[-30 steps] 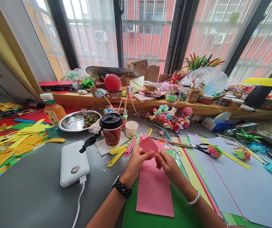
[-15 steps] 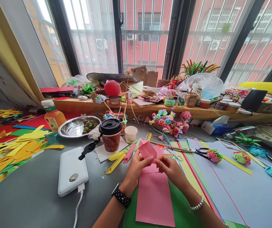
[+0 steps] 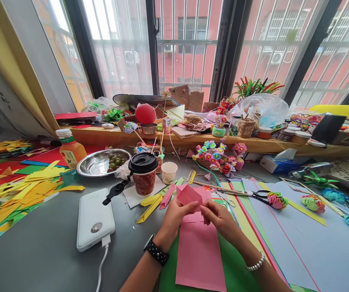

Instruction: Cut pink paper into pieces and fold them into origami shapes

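Observation:
A small folded pink paper (image 3: 188, 194) is held up between both hands. My left hand (image 3: 177, 215) pinches it from the left and below, thumb on its near face. With fingers and thumb closed, my right hand (image 3: 216, 214) grips its lower right edge. Under the hands lies a long pink paper strip (image 3: 200, 255), creased near its top, on a green sheet (image 3: 235, 263). Folded pink and yellow pieces (image 3: 150, 207) rest left of the hands.
A lidded cup (image 3: 143, 178), a paper cup (image 3: 169, 172) and a metal plate (image 3: 85, 167) stand behind. A white power bank (image 3: 94, 219) with a cable is at left. Scissors (image 3: 259, 196) and paper flowers (image 3: 277, 200) lie on coloured sheets (image 3: 302, 243) at right.
The folded pink paper has tilted slightly between my fingers, which have shifted a little. The whole view has moved slightly, with the table things appearing a bit further right.

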A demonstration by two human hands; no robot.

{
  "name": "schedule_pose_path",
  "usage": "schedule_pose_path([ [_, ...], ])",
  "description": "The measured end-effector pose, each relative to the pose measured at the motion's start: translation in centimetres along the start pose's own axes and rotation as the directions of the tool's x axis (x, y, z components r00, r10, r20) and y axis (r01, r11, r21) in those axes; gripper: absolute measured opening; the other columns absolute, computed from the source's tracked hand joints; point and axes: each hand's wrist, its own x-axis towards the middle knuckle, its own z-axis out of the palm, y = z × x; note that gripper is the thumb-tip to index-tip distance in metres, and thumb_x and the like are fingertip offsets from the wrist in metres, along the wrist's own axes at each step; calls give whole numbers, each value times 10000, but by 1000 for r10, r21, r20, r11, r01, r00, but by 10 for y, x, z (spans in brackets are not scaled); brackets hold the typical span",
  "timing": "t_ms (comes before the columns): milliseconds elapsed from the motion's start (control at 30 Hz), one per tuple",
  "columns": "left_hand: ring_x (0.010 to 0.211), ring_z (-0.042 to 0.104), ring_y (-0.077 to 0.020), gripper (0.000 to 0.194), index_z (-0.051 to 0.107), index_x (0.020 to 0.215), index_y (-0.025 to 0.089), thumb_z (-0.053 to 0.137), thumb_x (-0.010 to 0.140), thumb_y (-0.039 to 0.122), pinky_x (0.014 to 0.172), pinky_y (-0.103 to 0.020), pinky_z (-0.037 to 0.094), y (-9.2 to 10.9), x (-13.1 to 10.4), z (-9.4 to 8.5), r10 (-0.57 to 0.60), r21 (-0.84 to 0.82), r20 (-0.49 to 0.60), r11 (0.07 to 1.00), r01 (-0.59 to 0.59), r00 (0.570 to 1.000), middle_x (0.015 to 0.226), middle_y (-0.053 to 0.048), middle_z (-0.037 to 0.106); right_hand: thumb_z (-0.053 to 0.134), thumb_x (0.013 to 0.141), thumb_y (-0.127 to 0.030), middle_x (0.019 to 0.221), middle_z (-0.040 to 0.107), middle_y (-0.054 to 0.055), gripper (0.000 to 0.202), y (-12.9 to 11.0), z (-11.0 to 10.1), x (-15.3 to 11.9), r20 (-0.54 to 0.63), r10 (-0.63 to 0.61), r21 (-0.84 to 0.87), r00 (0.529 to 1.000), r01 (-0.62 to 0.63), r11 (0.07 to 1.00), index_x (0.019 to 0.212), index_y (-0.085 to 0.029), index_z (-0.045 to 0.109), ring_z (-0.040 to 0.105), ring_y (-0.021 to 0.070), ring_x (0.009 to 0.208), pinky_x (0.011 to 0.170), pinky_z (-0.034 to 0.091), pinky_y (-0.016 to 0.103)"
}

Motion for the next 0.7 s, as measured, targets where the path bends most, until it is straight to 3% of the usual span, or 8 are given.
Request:
schedule_pose_path([
  [200, 711, 582, -149, 349, 594, 892, 156, 653, 605, 344, 657, -253, 458, 15, 9, -20, -39, -55, 32, 998, 40, 999, 806, -47, 623, 435, 772, -365, 539, 489, -25, 260, -4, -14, 0, 7, 26, 69, 1000, -27, 997, 590, -181, 460, 482, 115, 528, 535, 394, 230],
  [333, 688, 572, -145, 299, 641, 817, 135, 665, 589, 327, 648, -244, 456, 21, 11, -33, -33, 58, 40, 998, 30, 999, 786, -52, 633, 464, 755, -327, 530, 486, -30, 241, -5, -24, -2, 62, 14, 114, 998, -21, 993, 569, -174, 469, 467, 107, 525, 528, 370, 219],
  [433, 627, 557, -127, 255, 650, 754, 121, 682, 569, 293, 622, -241, 462, 20, 11, -32, -34, 122, -4, 992, 34, 999, 722, -37, 628, 490, 741, -324, 528, 470, -32, 234, -3, -27, -2, 70, 8, 104, 998, -16, 994, 567, -168, 473, 448, 101, 517, 511, 355, 212],
  [700, 614, 549, -117, 210, 632, 714, 126, 687, 570, 268, 608, -235, 471, 13, 12, -27, 16, 104, -31, 995, -12, 999, 668, -13, 616, 504, 739, -374, 627, 526, -6, 219, 1, -23, 1, -26, 62, 154, 998, -58, 986, 747, -156, 518, 498, 108, 555, 518, 399, 218],
])
